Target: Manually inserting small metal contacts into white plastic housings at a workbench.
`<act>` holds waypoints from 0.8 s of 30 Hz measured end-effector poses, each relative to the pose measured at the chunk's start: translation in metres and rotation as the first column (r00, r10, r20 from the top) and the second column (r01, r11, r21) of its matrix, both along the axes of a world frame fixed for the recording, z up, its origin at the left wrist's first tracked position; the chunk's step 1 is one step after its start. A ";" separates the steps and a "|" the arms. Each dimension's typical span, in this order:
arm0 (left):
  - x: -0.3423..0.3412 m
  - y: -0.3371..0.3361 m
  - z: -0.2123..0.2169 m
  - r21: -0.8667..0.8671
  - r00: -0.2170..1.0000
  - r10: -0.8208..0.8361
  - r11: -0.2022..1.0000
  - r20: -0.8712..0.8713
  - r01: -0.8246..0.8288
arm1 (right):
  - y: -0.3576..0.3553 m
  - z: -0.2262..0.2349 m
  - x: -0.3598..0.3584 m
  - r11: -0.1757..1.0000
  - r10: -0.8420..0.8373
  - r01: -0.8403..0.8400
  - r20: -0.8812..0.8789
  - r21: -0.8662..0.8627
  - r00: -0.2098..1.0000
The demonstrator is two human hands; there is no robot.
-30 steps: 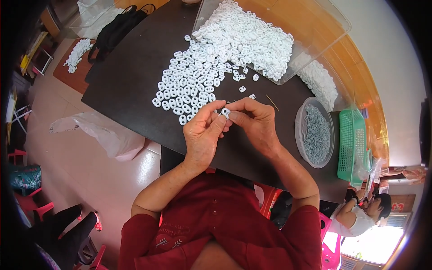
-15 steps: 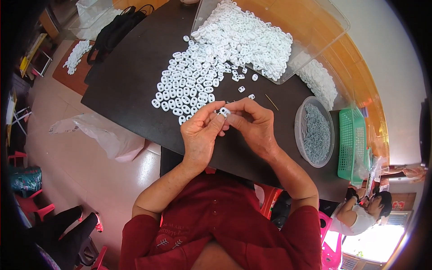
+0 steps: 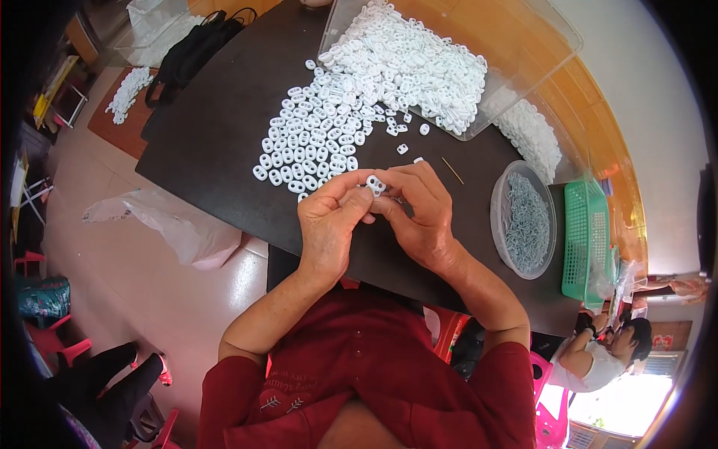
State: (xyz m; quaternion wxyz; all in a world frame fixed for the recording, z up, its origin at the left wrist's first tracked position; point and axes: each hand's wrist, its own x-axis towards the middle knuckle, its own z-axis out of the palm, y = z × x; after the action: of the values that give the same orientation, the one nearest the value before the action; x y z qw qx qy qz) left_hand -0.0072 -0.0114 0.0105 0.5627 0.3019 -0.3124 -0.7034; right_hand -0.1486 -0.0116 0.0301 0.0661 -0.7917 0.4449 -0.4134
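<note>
Between my two hands, over the near edge of the dark table, is a small white oval plastic piece with two holes (image 3: 375, 183). My left hand (image 3: 329, 221) pinches it between thumb and fingertips from the left. The fingers of my right hand (image 3: 419, 213) are closed on its right side, and the thumb meets it from below. Whether a smaller part is also between the fingers, I cannot make out. Just beyond my left hand lie many similar white two-holed pieces (image 3: 299, 153), spread flat. They run back into a heap of white pieces (image 3: 411, 63) at a clear plastic bin.
A round clear bowl of small grey metal pieces (image 3: 526, 224) stands right of my right hand, beside a green plastic basket (image 3: 585, 239). A thin stick (image 3: 452, 170) lies on the dark table (image 3: 217, 150). Another person (image 3: 598, 359) sits at the far right.
The white piece has turned so that its two holes face up more plainly. My right fingers have shifted slightly around it; both hands stay in nearly the same place.
</note>
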 end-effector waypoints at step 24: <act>0.005 0.001 -0.012 -0.291 0.982 0.092 0.956 0.162 -0.041 | 0.012 0.006 0.009 0.959 -0.042 -0.060 0.349 0.276 0.936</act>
State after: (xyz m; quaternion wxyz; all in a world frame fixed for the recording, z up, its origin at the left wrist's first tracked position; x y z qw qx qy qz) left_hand -0.0025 -0.0103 -0.0017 0.5944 0.2880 -0.4483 -0.6023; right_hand -0.1394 0.0001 0.0363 0.2584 -0.6896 0.4765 -0.4801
